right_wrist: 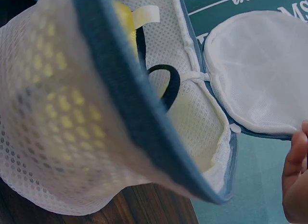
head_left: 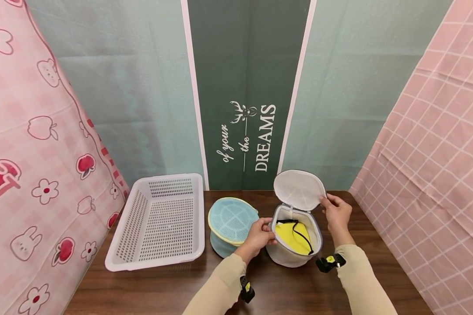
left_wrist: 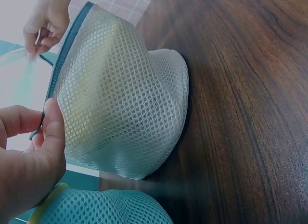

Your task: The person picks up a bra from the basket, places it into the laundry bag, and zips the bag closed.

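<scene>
A white mesh laundry bag (head_left: 289, 258) with a grey-blue zipper edge stands on the table, its round lid (head_left: 299, 189) flipped up at the back. Inside lies a yellow item (head_left: 291, 236) with a black cord (head_left: 302, 236); its kind cannot be made out. My left hand (head_left: 260, 234) pinches the zipper rim at the bag's left side, thumb against fingers in the left wrist view. With thumb and fingers, my right hand (head_left: 337, 213) pinches the right edge of the raised lid. The right wrist view shows the bag's opening, with that hand (right_wrist: 296, 176) partly cut off at the frame's edge.
Left of the white bag is a light-blue mesh bag (head_left: 233, 220) with yellow trim, close to my left hand. Farther left, a white plastic basket (head_left: 199, 245) sits on the brown wooden table (head_left: 150, 291). Fabric curtains (head_left: 142, 109) border the back and sides.
</scene>
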